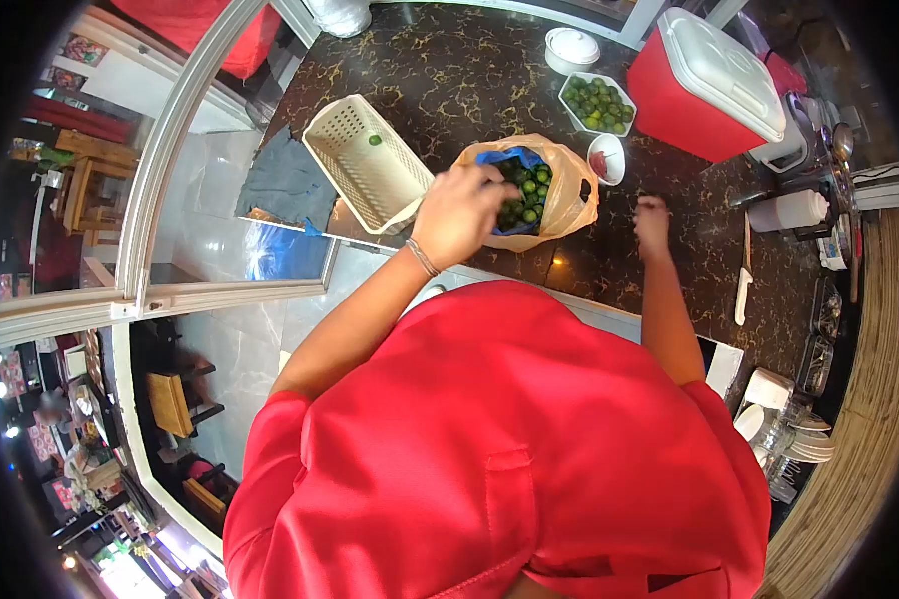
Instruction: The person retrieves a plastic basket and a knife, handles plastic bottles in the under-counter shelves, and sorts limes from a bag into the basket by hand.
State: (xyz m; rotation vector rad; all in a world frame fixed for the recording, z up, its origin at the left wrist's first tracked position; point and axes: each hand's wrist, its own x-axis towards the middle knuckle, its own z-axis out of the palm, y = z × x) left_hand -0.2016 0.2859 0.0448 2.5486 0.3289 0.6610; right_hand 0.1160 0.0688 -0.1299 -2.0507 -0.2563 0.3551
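Note:
My left hand (464, 212) is over the mouth of a tan plastic bag (572, 200) with a blue inner bag (531, 156). Small green limes (531, 196) fill it, and my fingertips, blurred by motion, reach toward them. To the left sits a cream perforated plastic basket (355, 180) with a single lime (375, 140) inside. My right hand (652, 225) rests over the dark counter with its fingers curled; whatever they hold, if anything, is hidden. Beyond the bag stand a white bowl (626, 118) of limes and a small white bowl (614, 160) with something reddish in it.
A red cooler (674, 95) with a white lid and a lidded white pot (571, 48) stand at the back. On the right lie a white-handled knife (743, 295) and a squeeze bottle (789, 212). A grey cloth (285, 180) lies beside the basket, near a glass panel frame (165, 150).

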